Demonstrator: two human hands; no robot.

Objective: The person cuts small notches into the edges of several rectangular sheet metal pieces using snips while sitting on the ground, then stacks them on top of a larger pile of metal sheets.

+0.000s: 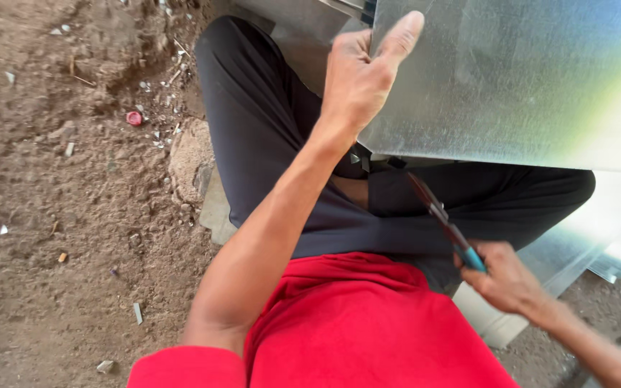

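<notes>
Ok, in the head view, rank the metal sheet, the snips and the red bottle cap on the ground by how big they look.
1. Metal sheet, gripped at its edge by the left hand; largest, though partly out of frame.
2. Snips, held in the right hand.
3. Red bottle cap; smallest, but it lies farther from the camera.

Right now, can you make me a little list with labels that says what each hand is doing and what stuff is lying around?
Left hand: grips the edge of a shiny grey metal sheet, thumb on its face
Right hand: holds red cutting snips with a blue handle, blades pointing up at the sheet's lower edge
Clothes: red shirt, dark grey trousers
Ground: brown dirt with small scraps and a round red bottle cap
More metal: another shiny sheet lies under the right leg
</notes>
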